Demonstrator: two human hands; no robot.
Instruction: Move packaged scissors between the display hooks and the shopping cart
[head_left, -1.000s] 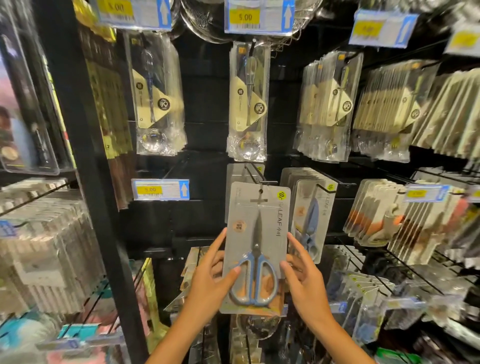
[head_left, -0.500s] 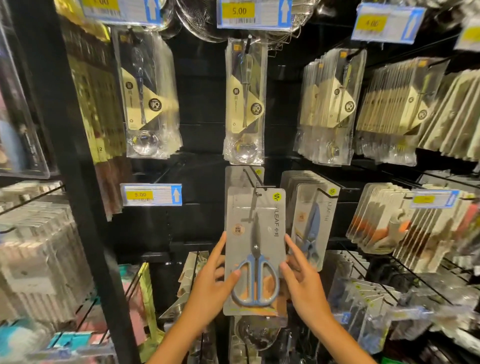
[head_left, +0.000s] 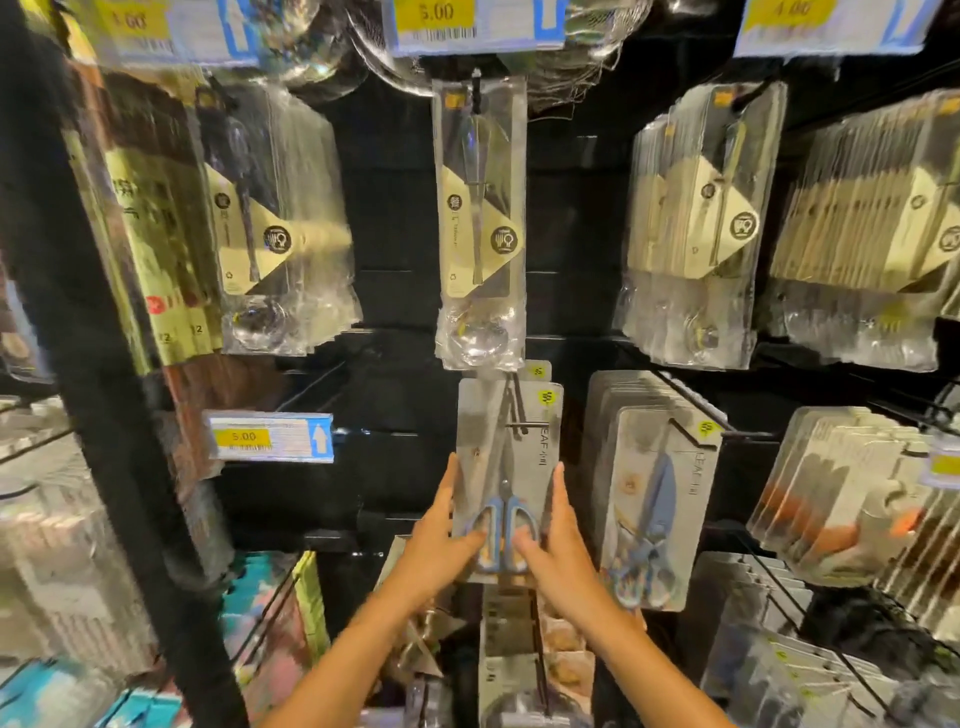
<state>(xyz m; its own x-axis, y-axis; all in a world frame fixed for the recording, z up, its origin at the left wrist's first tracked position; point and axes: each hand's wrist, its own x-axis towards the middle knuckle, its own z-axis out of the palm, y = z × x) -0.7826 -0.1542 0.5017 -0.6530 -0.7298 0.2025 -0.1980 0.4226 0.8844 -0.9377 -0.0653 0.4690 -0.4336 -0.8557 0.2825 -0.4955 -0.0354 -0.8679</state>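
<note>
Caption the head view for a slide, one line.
Both hands, left and right, press a grey-carded pack of blue-handled scissors onto a black wire display hook.

hands: left (head_left: 441, 540) + right (head_left: 558, 545) | grip scissors pack (head_left: 506, 467) | on hook (head_left: 514, 410)

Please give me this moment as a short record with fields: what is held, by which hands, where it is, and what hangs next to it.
held item: scissors pack, grey card, blue handles
left hand: grips lower left edge of the pack
right hand: grips lower right edge
position: upright, top hole at the display hook
neighbour: row of similar packs to the right
price tag: to the left, yellow label
</note>
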